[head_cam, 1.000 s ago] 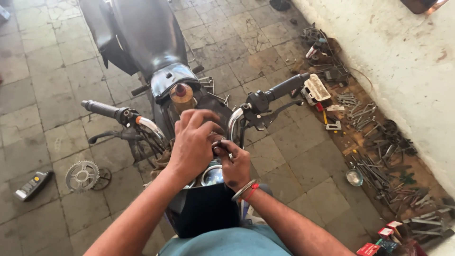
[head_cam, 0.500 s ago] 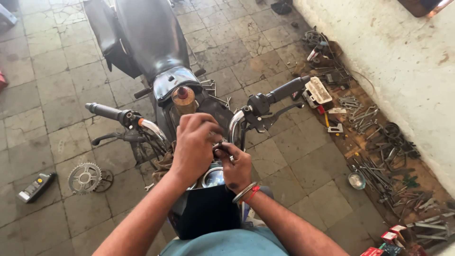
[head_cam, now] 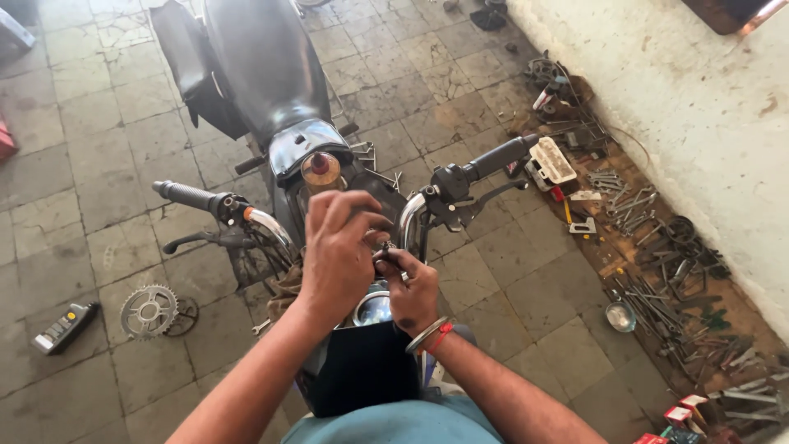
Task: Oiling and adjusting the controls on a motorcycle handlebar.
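Observation:
A dark motorcycle (head_cam: 263, 74) stands facing me, its chrome handlebar (head_cam: 411, 218) running between a left grip (head_cam: 185, 196) and a right grip (head_cam: 501, 156). My left hand (head_cam: 341, 247) is curled over the middle of the handlebar, fingertips pinching a small dark fitting (head_cam: 385, 249). My right hand (head_cam: 413, 289), with bangles on its wrist, grips the same fitting from below. The two hands touch. A round amber cap (head_cam: 320, 168) sits just beyond them, and the headlamp rim (head_cam: 371, 308) shows under my wrists. What the fitting joins to is hidden.
A sprocket (head_cam: 149, 311) and a small dark handheld device (head_cam: 64, 326) lie on the tiled floor at left. Many spanners and loose parts (head_cam: 649, 288) are spread along the white wall (head_cam: 699, 123) at right, with a pale boxy part (head_cam: 552, 160) and small boxes (head_cam: 682, 415).
Both hands stay at the middle of the handlebar with only slight finger movement. The view has shifted a little, showing more of the motorcycle's body.

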